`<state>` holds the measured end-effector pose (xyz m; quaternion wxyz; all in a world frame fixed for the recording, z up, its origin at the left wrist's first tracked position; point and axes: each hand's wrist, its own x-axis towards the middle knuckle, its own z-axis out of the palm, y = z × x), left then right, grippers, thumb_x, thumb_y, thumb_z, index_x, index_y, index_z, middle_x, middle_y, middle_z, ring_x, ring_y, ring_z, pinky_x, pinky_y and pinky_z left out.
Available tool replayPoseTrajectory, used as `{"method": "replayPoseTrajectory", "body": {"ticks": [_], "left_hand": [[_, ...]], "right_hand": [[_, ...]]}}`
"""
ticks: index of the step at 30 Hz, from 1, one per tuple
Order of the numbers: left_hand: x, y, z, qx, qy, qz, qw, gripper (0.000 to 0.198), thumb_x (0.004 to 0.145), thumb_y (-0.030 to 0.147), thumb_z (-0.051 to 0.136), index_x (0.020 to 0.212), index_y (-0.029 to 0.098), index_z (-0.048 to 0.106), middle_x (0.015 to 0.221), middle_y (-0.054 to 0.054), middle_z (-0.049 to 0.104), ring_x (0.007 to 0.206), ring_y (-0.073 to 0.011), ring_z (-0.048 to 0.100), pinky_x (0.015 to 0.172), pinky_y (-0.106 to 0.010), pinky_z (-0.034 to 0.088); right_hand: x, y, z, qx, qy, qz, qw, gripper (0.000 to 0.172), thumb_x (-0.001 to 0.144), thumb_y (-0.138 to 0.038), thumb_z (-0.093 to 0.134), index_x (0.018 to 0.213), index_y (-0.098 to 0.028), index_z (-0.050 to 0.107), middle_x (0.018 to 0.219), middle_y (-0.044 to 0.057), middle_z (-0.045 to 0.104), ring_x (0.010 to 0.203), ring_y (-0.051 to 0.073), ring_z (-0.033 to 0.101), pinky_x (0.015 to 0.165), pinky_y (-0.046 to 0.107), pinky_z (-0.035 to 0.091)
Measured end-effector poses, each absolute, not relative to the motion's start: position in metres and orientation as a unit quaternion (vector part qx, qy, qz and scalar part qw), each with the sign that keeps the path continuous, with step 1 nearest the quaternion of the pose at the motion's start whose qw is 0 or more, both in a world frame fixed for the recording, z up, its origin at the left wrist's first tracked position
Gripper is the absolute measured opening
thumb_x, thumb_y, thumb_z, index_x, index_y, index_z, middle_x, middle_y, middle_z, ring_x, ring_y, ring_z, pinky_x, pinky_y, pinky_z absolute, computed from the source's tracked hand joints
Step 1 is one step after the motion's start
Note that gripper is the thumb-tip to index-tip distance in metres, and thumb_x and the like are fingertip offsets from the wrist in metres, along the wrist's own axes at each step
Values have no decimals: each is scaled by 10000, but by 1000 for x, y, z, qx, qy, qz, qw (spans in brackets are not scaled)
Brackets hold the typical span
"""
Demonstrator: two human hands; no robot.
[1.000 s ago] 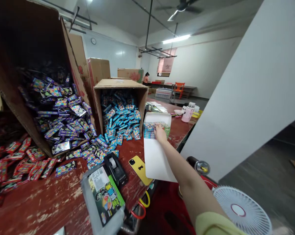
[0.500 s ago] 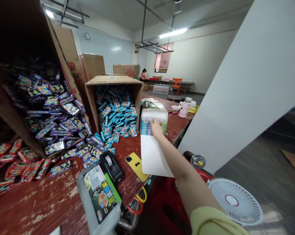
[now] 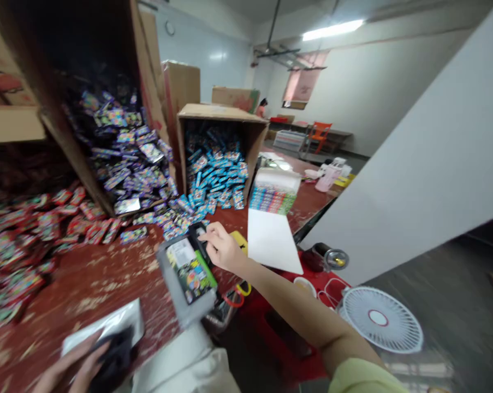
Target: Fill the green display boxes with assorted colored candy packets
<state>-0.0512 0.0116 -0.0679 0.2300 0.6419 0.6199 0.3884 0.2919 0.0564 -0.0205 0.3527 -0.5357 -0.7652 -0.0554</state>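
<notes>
Right hand (image 3: 224, 250), fingers bent, over black plastic tape dispenser (image 3: 204, 250) on scuffed red table (image 3: 107, 267); left hand (image 3: 68, 360) at blurred black object (image 3: 117, 352); whether either grips, I cannot tell.

The tape dispenser (image 3: 194, 234) looks smooth plastic, the scuffed tabletop (image 3: 102, 273) faintly glossy, the carton (image 3: 221, 111) matt cardboard.

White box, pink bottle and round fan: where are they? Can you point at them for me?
White box (image 3: 271, 240): head view, on its open flap.
Pink bottle (image 3: 327, 179): head view, on its pink side.
Round fan (image 3: 378, 317): head view, on its middle hub.
</notes>
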Motion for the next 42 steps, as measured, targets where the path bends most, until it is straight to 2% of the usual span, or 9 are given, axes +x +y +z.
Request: {"method": "replayPoseTrajectory", "body": {"ticks": [6, 9, 15, 20, 27, 30, 33, 37, 42], "left_hand": [[-106, -4, -76, 748, 510, 367, 214, 284, 864, 395, 503, 1034, 200, 620, 1242, -104, 604, 1162, -264, 557, 1014, -460, 429], [-104, -13, -73, 756, 509, 355, 208, 244, 895, 295, 468, 1073, 215, 614, 1269, -98, 589, 1184, -242, 546, 1014, -443, 436], [1, -9, -70, 880, 314, 277, 225, 420, 880, 270, 486, 1300, 294, 496, 1420, -52, 470, 1301, -238, 436, 1054, -442, 413], [60, 4, -87, 914, 305, 171, 208, 746, 787, 358, 644, 1429, 183, 308, 1540, -106, 225, 1416, -319, 153, 1120, -560, 246], [50, 6, -93, 920, 280, 162, 219, 776, 823, 345, 595, 1470, 208, 189, 1547, -89, 173, 1420, -300, 125, 1124, -554, 234], [47, 8, -70, 891, 328, 259, 177, 734, 881, 279, 493, 1485, 215, 81, 1525, -118, 248, 1408, -283, 188, 1101, -551, 288], [44, 8, -39, 825, 413, 380, 63, 665, 920, 225, 401, 1480, 146, 51, 1470, -200, 351, 1372, -302, 286, 1061, -543, 356], [30, -1, -3, 795, 405, 452, -3, 508, 932, 304, 407, 1387, 94, 320, 1298, -232, 556, 1170, -290, 567, 884, -404, 535], [2, -16, 14, 786, 415, 439, 131, 294, 941, 303, 370, 1105, 183, 582, 1004, -105, 734, 836, -208, 716, 689, -292, 573]], "right_hand": [[202, 85, -36, -428, -801, 156, 388, 230, 825, -112, 496, 1018, -155, 613, 1031, 89, 550, 948, 168, 551, 848, 305, 458], [195, 116, -29, -489, -778, 193, 343, 120, 815, -196, 567, 886, -156, 655, 938, 74, 620, 897, 174, 578, 816, 294, 466], [224, 160, -6, -608, -734, 181, 245, 173, 793, -158, 534, 892, -136, 675, 802, 62, 678, 743, 172, 604, 685, 277, 481], [216, 168, -22, -601, -761, 212, 124, 117, 610, -121, 702, 722, -125, 669, 682, 15, 648, 639, 133, 550, 612, 220, 433], [220, 187, -3, -548, -786, 283, 40, 298, 478, -348, 807, 509, -132, 604, 455, -75, 453, 502, 85, 421, 493, 190, 315], [225, 157, 29, -544, -783, 294, 68, 300, 598, -412, 734, 598, -125, 645, 492, -63, 470, 492, 75, 406, 467, 184, 296], [212, 98, 54, -535, -753, 330, 193, 348, 709, -468, 644, 704, -121, 656, 573, -32, 528, 505, 83, 422, 457, 189, 314], [173, 24, 62, -519, -666, 375, 383, 314, 738, -444, 631, 654, -142, 606, 579, -20, 533, 497, 91, 430, 432, 193, 308], [156, -9, 54, -503, -659, 336, 447, 278, 756, -401, 646, 621, -167, 582, 590, -4, 572, 555, 126, 500, 518, 231, 397]]}}
